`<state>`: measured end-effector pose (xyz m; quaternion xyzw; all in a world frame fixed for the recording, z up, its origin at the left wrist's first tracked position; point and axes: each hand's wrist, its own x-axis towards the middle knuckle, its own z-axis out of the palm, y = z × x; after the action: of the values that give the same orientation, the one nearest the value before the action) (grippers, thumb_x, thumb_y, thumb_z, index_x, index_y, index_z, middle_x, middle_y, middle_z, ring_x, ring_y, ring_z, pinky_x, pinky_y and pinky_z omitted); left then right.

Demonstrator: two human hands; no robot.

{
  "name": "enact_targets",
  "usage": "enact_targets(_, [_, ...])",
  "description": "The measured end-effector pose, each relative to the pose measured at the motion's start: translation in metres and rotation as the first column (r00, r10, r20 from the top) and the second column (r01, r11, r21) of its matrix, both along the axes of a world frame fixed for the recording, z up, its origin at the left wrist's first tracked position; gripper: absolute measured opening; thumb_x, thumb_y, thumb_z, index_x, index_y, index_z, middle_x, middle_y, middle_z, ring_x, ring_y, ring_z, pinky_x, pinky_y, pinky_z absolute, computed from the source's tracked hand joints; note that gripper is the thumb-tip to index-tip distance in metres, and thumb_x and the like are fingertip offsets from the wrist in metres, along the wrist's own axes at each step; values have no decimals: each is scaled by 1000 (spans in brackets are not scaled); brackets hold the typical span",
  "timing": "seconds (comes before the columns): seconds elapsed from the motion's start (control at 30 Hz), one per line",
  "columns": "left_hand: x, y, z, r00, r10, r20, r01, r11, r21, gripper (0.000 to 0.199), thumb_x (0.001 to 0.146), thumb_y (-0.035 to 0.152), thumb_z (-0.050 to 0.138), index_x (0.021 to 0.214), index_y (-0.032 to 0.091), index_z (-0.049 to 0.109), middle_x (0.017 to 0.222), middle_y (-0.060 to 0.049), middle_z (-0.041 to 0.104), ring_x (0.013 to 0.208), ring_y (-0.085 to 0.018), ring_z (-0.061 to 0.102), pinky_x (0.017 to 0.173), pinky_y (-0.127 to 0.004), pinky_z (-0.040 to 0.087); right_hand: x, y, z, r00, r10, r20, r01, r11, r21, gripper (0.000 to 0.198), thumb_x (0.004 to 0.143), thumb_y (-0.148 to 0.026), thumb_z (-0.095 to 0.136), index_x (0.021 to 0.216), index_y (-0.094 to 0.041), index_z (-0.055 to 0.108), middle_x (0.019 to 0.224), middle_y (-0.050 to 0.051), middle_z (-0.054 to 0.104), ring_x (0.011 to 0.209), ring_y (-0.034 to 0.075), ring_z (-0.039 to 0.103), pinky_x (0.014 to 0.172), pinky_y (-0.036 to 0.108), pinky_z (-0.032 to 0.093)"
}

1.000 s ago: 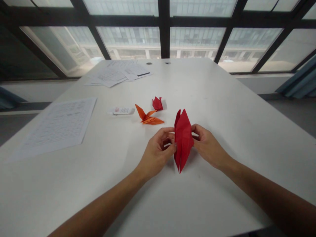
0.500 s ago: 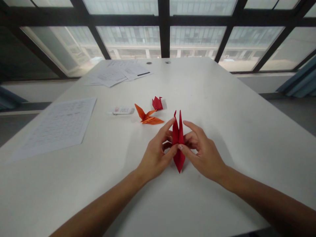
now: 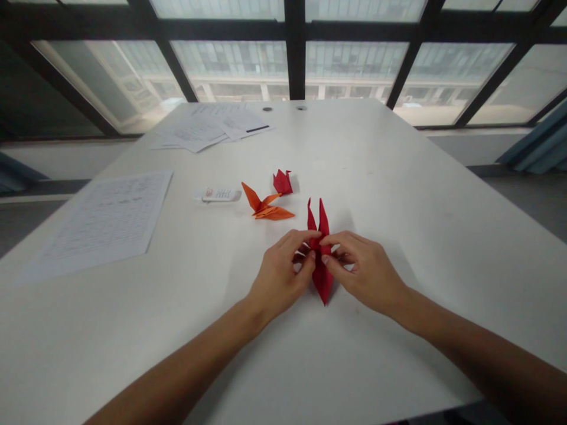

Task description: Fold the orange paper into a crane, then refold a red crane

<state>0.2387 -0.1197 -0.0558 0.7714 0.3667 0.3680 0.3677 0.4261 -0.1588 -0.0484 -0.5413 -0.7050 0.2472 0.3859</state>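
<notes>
A folded piece of red origami paper (image 3: 323,280) is between my hands, with two narrow points upward and one broad point toward me. My left hand (image 3: 283,262) pinches its left side, thumb and index finger on the paper. On the other side my right hand (image 3: 365,268) grips it the same way, index fingertip and thumb against the red folds. The fingers cover the middle of the piece. Just beyond lie an orange paper crane (image 3: 267,206) with spread wings and a small red paper crane (image 3: 282,182).
All of this is on a white table (image 3: 420,224). Left of the orange crane lies a white labelled item (image 3: 219,195), its kind unclear. A written sheet (image 3: 106,218) lies at the left, more papers (image 3: 208,127) at the far left. Windows stand behind.
Both index fingers have come down from near the upper points onto the middle of the red paper. Its two upper points now lean slightly left and stand further apart.
</notes>
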Motion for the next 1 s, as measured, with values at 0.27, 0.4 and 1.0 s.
enact_targets(0.27, [-1,-3,-3,998,-53,-18,53,998,28,45,97,13,51,140,27,54,119,-8,65,104,-20,67,93,-36,59,6,5,8,999,36,-1,-36,996,-82,19,87,-16,65,103,-25,69,100,2,75,83,19,73,80,34,62])
enact_targets(0.4, [0,-1,-1,997,-58,-44,61,997,57,42,94,12,55,133,27,58,113,-6,63,99,-18,65,88,-33,59,2,4,7,995,28,-96,-45,983,-176,16,83,-16,67,95,-24,61,90,0,73,77,18,71,71,32,62])
enact_targets(1.0, [3,1,-1,994,102,29,-99,991,-90,32,86,12,66,114,22,56,102,-2,69,90,-17,70,80,-31,63,3,1,7,988,4,-153,-31,983,-179,27,89,-9,53,110,-27,54,93,-1,70,75,16,71,70,31,57])
